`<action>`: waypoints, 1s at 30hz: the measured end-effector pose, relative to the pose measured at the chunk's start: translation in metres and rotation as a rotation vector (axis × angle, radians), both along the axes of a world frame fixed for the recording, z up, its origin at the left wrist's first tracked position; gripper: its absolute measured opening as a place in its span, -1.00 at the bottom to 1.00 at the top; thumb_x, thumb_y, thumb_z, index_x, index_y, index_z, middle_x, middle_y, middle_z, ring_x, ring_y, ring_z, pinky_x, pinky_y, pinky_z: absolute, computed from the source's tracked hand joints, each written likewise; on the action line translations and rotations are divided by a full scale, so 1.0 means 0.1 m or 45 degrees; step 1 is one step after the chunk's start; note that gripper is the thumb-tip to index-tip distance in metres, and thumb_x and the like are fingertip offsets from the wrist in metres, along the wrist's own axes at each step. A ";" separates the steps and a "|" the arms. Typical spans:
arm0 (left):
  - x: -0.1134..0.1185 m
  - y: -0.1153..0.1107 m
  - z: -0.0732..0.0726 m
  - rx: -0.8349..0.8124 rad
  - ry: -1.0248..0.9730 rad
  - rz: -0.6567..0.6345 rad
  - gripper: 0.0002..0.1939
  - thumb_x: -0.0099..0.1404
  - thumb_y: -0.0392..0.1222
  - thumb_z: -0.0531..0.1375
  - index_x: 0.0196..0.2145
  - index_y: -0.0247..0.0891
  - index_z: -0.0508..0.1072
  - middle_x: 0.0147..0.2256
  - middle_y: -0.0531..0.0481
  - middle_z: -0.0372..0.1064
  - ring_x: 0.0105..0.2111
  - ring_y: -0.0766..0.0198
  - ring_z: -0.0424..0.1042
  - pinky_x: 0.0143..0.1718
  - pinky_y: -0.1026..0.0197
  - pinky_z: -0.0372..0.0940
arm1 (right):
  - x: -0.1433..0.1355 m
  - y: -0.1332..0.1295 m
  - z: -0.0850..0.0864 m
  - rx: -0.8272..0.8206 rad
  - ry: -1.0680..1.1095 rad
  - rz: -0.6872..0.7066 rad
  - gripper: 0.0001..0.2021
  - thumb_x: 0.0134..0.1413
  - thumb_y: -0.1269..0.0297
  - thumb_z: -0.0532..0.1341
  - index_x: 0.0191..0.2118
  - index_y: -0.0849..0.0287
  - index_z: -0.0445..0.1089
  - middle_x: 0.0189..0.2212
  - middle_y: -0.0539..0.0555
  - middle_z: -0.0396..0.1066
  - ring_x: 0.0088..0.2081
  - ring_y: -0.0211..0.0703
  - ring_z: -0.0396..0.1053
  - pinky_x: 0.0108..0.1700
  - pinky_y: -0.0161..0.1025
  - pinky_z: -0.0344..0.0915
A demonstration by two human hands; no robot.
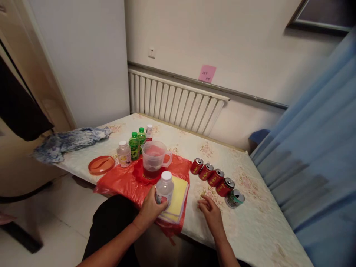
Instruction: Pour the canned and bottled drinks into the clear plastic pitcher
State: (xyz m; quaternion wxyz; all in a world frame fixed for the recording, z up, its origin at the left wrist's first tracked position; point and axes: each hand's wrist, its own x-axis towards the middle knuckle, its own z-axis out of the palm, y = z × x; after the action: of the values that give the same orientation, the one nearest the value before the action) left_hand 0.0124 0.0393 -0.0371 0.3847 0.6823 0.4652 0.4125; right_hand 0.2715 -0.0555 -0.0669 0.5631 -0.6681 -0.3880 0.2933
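My left hand [151, 207] is wrapped round a clear bottle [165, 187] with a white cap, held upright above a yellow cloth [179, 194]. Just behind it, a clear measuring jug [153, 157] with dark liquid at its bottom stands on a red dish [137, 172]. The dish rests on a red plastic bag [119, 181]. My right hand [210, 213] hangs over the table's front part with its fingers loosely curved and apart, holding nothing. Nearest to it are a green can [235, 199] and a row of several red cans [206, 172].
Left of the jug stand a white-capped bottle [124, 154], two green bottles [134, 146] and another white-capped bottle [149, 132]. A round orange lid [101, 164] and a crumpled blue-white cloth [75, 141] lie further left. A blue curtain [314, 148] hangs along the right side.
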 end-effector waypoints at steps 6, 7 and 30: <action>0.06 -0.13 -0.06 0.104 0.089 -0.067 -0.37 -0.04 -0.22 0.23 0.04 -0.26 0.27 -0.01 -0.16 0.40 0.01 0.01 0.39 0.08 -0.05 0.28 | -0.66 0.11 0.88 0.209 -0.187 0.275 -0.53 0.00 0.27 0.28 0.08 0.18 0.33 -0.09 0.17 0.48 -0.38 -0.22 0.43 -0.23 -0.22 0.41; 0.06 -0.15 -0.07 0.135 0.113 -0.088 -0.37 -0.03 -0.23 0.23 0.05 -0.26 0.27 0.01 -0.16 0.39 0.03 0.01 0.38 0.09 -0.05 0.27 | -0.73 0.11 0.97 0.220 -0.268 0.288 -0.49 -0.02 0.29 0.29 0.11 0.17 0.32 -0.08 0.16 0.48 -0.41 -0.23 0.42 -0.26 -0.23 0.40; 0.02 -0.32 -0.18 0.223 0.113 -0.187 -0.43 0.02 -0.29 0.21 0.04 -0.25 0.27 -0.03 -0.17 0.36 -0.01 0.00 0.37 0.05 -0.06 0.29 | -1.04 0.10 1.09 0.087 -0.668 0.247 -0.56 -0.05 0.32 0.30 0.03 0.17 0.40 -0.10 0.12 0.49 -0.12 -0.03 0.45 -0.06 -0.17 0.37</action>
State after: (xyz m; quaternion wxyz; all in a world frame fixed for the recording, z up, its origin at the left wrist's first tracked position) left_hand 0.0146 0.0077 -0.0547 0.3317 0.7631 0.3928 0.3916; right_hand 0.1670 -0.0459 0.0419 0.4350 -0.6617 -0.5921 0.1496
